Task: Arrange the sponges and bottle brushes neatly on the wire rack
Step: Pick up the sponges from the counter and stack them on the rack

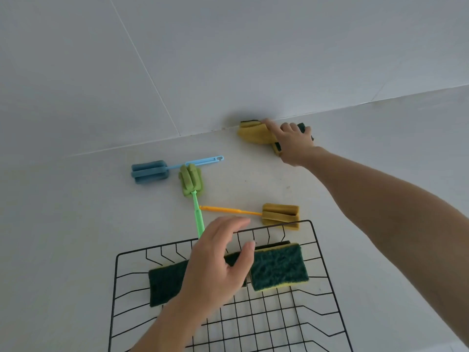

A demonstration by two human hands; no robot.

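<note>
The right hand [291, 143] is reaching to the wall, fingers [271, 125] curled on piled sponges [253, 134] on the worktop [76, 224]. The left hand [215, 265], fingers loosely spread, is hovering over two sponges [279, 268] in the wire rack [327, 288]; three bottle brushes [193, 181] are lying beyond.

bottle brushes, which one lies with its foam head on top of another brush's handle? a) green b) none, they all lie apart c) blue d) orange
a: the green brush has its foam head resting across the handle of the blue brush, while the orange brush lies separately by the wire rack.
</note>
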